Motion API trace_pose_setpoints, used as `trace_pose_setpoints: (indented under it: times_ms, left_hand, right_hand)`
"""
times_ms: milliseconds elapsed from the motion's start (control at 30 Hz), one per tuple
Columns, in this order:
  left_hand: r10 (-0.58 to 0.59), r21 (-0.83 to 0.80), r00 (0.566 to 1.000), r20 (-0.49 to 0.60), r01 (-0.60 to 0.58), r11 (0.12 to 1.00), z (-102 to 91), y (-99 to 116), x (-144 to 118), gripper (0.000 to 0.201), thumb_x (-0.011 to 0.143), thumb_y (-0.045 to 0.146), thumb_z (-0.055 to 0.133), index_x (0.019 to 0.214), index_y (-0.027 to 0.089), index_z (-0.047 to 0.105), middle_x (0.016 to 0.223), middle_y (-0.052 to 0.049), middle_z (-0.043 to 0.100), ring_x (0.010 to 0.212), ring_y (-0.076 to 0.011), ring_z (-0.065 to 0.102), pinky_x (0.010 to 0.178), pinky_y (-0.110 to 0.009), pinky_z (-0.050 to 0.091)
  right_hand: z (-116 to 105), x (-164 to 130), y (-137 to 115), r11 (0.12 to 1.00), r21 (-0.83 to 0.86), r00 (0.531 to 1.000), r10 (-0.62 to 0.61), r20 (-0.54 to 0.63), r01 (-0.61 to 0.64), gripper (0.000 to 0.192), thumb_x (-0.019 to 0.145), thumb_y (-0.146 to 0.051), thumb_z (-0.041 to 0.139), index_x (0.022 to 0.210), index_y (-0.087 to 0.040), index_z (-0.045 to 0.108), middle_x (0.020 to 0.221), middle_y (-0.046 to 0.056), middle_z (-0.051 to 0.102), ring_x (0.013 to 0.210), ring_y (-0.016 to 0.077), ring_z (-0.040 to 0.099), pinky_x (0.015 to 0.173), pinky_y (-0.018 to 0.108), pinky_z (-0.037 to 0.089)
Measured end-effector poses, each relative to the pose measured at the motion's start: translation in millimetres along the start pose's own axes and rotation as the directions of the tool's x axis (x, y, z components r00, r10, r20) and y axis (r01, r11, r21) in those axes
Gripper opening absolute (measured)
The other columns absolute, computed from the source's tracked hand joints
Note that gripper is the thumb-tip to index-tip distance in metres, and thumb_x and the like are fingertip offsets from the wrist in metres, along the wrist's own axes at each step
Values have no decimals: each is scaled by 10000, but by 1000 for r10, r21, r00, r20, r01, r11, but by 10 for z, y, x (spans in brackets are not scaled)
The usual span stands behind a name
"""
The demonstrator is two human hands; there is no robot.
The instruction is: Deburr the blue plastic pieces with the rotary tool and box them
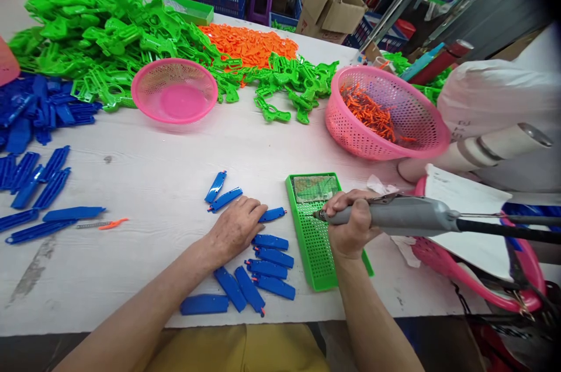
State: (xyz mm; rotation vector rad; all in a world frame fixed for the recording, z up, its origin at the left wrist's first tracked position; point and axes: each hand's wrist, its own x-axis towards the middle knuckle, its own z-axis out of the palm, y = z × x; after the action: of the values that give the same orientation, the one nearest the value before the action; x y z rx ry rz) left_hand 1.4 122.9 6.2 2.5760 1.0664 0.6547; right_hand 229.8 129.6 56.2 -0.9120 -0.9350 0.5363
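While the grey pen-shaped power screwdriver with its black cable point(407, 215) is gripped in the right hand point(350, 223), its tip is held low over the near end of the flat green perforated plastic tray point(313, 243), where a patch of small metal screws appears to be kept. The left hand point(236, 227) is laid palm down, fingers loosely curled and closed on nothing, on the white wooden table point(144, 185), touching the cluster of short blue ribbed plastic handle pieces point(263, 270) that lies just beside the tray. For the step to be done well, it is judged that the tip should be kept steady and nearly level so that one screw alone is picked up, and that a blue piece should be pinned flat under the left fingers before any screw is driven, since a loose piece could spin or slide. The right forearm is brought in from the lower edge, the wrist bent slightly inward, the tool pointed leftward. The left forearm is stretched diagonally across the table edge, the wrist flat. Further back, a tilted pink plastic mesh basket holding orange plastic bits point(385, 112), an empty round pink basket point(174, 91) and a heap of bright green plastic parts point(109, 33) are seen.
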Motion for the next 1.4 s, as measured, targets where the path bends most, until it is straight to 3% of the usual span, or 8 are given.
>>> trace_pose_setpoints:
  times_ms: [233,400,600,1400]
  left_hand:
    - [-29,-104,996,-86,20,994,87,-41,-75,145,1028,220,528,1139,169,605,1012,-77,644,943,-223,596,862,-399,544]
    - [-33,-98,995,-97,23,995,97,-21,-73,150,1029,221,520,1134,174,617,1007,-74,648,923,-223,593,841,-393,534]
    - [-35,-77,996,-83,28,997,106,-17,-84,145,1016,230,551,1132,176,621,1014,-73,648,923,-227,596,837,-387,523]
    - [-43,-60,996,-74,38,997,111,6,-81,139,1020,249,558,1120,175,620,1004,-67,648,926,-233,594,834,-387,502]
  right_hand:
    - [78,64,-162,997,47,998,-65,20,64,139,860,-324,622,801,-208,574,580,-86,508,396,94,472,419,264,422]
    - [246,-25,-288,994,108,994,-13,108,2,170,883,-374,605,829,-217,569,608,-81,519,408,93,475,426,265,431]
    - [351,-228,-203,993,106,977,22,211,-45,117,885,-343,614,878,-231,580,613,-80,517,425,94,479,416,256,450]
    - [375,-290,-121,996,68,964,40,261,-59,103,887,-331,616,881,-244,559,633,-80,519,446,99,497,427,267,465]
